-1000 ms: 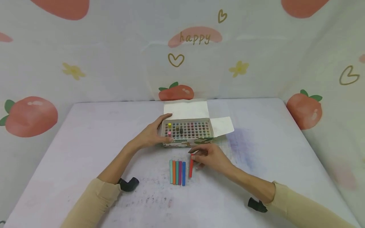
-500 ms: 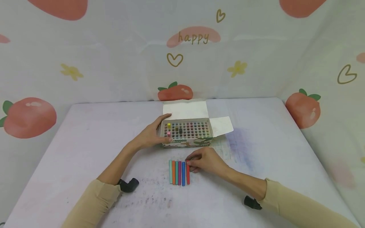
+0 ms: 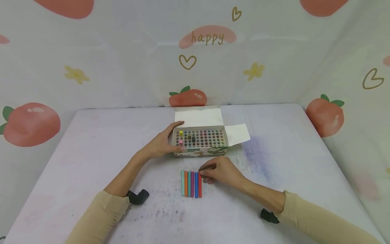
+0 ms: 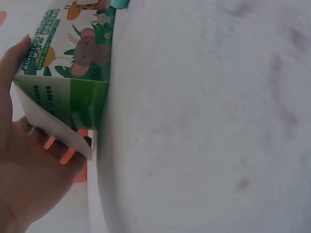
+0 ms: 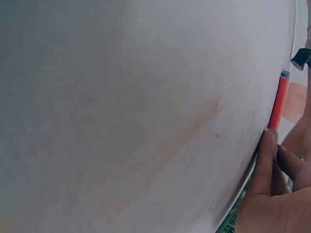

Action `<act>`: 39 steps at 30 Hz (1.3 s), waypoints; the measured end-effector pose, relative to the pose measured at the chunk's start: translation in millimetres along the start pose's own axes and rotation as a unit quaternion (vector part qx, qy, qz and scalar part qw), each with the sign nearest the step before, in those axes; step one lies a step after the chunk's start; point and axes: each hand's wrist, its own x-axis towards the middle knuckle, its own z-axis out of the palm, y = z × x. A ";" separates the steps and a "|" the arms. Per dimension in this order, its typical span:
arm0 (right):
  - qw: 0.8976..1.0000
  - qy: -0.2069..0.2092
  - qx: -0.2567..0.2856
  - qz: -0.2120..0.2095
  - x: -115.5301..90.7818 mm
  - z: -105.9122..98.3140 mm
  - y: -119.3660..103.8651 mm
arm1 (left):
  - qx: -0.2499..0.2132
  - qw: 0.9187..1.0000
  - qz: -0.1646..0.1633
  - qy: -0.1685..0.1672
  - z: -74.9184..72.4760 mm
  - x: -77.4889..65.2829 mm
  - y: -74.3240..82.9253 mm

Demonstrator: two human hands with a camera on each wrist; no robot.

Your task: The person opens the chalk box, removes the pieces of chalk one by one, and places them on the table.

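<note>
My left hand (image 3: 159,144) grips the left end of an open chalk box (image 3: 201,152), thumb along its front and fingers at the back. In the left wrist view, the box (image 4: 87,53) has animal prints, and a white end flap (image 4: 53,126) lies against the palm. My right hand (image 3: 223,172) pinches the far end of a red chalk stick (image 3: 200,186) between thumb and fingers. That stick lies on the table against a blue chalk stick (image 3: 196,185), closing a side-by-side row with purple (image 3: 192,184), teal, orange (image 3: 186,184) and pale green chalk (image 3: 182,183).
Inside the box, a holder (image 3: 210,138) full of small holes bears a yellow stick (image 3: 181,133), a pink one (image 3: 181,142) and two dark ones. The lid (image 3: 198,117) stands raised behind, and a flap (image 3: 237,134) sticks out right. Chalk smudges mark the white table (image 3: 158,213).
My right hand has brought the red chalk left and nearer to me, down beside the blue stick. The left hand has stayed on the box.
</note>
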 end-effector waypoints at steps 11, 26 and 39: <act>0.995 0.002 -0.055 -0.086 -2.0 -7.6 -13.4 | 0.003 1.000 -0.006 -0.006 -2.0 0.8 -0.2; 0.982 0.034 -0.061 -0.176 10.2 -22.0 -44.1 | -0.009 1.000 -0.014 -0.005 -2.3 -2.5 -1.6; 0.961 0.107 -0.128 -0.220 22.4 -36.6 -48.8 | 0.000 1.000 -0.004 0.002 -0.4 -0.9 -1.9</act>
